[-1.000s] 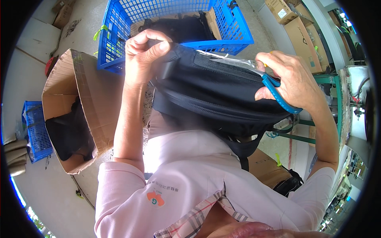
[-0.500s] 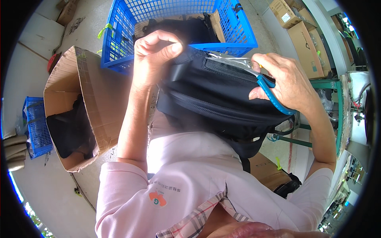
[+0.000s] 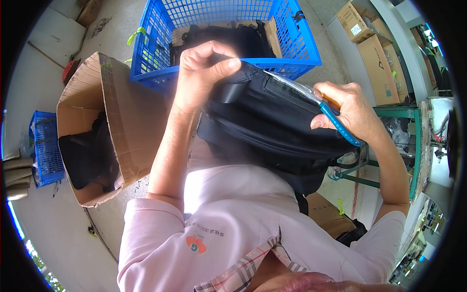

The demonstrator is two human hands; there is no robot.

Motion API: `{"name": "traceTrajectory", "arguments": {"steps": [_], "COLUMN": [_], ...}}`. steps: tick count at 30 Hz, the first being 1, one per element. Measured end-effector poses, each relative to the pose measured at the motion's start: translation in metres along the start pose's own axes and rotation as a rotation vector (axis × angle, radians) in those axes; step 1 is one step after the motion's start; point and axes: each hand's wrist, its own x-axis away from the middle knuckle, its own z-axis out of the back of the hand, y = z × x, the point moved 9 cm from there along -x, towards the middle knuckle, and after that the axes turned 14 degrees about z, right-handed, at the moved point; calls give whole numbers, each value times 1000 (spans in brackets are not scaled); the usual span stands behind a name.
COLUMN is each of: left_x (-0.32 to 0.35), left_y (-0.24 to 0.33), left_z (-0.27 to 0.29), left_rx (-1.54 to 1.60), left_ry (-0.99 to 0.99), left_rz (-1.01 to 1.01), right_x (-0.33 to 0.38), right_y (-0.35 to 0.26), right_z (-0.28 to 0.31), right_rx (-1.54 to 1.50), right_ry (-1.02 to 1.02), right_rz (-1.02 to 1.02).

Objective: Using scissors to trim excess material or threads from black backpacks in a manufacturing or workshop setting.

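A black bag (image 3: 258, 121) with zips and seams lies across my lap, its upper edge tilted down to the right. My left hand (image 3: 206, 70) is closed at the bag's upper left corner, thumb and forefinger pinched on the fabric. In my right hand (image 3: 348, 104) is a pair of scissors (image 3: 343, 127) with blue and orange handles. The silvery blades point left along the bag's upper edge, nearly together, close to a zip. Whether a thread lies between the blades is too small to tell.
Beyond the bag stands a blue plastic crate (image 3: 194, 70) holding black items. To the left, an open cardboard box (image 3: 138, 117) contains a black item, with another blue crate (image 3: 46, 146) behind it. Cartons (image 3: 379, 73) and a green metal frame (image 3: 416, 146) are on the right.
My left hand has shifted right and slightly down, onto the bag's corner. The scissor blades have come closer together and lie nearer the edge. The bag has moved slightly right.
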Motion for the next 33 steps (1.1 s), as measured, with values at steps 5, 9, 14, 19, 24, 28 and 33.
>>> {"name": "traceTrajectory", "arguments": {"steps": [5, 9, 14, 19, 24, 28, 33], "left_x": [-2, -1, 0, 1, 3, 4, 9], "left_y": [0, -1, 2, -3, -6, -10, -35], "left_z": [-2, -3, -7, -9, -4, -5, 7], "left_rx": [-33, -38, -99, -132, -99, -180, -227], "left_ry": [-2, 6, 12, 18, 42, 12, -50], "left_rz": [4, 15, -10, 7, 12, -3, 148], "right_x": [9, 1, -2, 1, 14, 27, 27], "right_y": [16, 4, 4, 7, 25, 35, 36], "right_z": [-5, -5, -6, -8, -8, -13, -22], "right_rx": [-151, -59, 8, 9, -208, -150, -221], "right_ry": [-7, 19, 29, 26, -42, -35, 45], "right_rz": [-212, -77, -55, -32, -264, -297, -321]}}
